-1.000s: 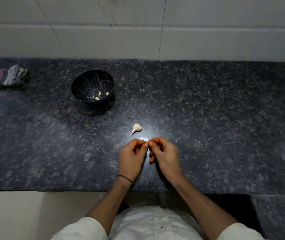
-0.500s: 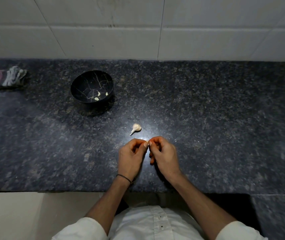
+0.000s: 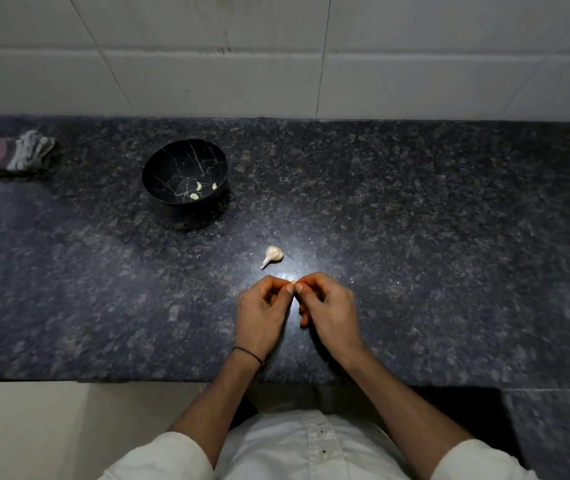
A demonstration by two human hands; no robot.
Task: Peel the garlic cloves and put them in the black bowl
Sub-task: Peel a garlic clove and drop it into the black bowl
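On the dark speckled table [image 3: 415, 237], near its front edge, task in progress, partly done.

Done: 3 peeled cloves [image 3: 199, 185] lie in the black bowl [image 3: 169, 157], which stands toward the back left of the table, well apart from the hands.

In hand: 1 garlic clove [image 3: 292, 282], a small pale piece, mostly hidden, pinched between both hands just above the table. Here the left hand [image 3: 261, 311] and the right hand [image 3: 333, 308] meet thumb to thumb; the fingers [image 3: 311, 280] of each are curled in narrow around the clove. Whether its skin is partly off cannot be told — too small.

Left to do: 1 garlic bulb remnant [image 3: 272, 255], stem pointing to the near left, lying on the table just beyond the hands, between them and the bowl. Its cloves cannot be counted; judged by its size, a few. Each wants separating, peeling and carrying to the bowl.

Other items: 1 folded cloth [image 3: 22, 155] at the far left of the table; 1 dark band [image 3: 249, 353] on the left wrist; white tiled wall [image 3: 276, 64] behind.

Estimate — somewhere around the middle, no further.
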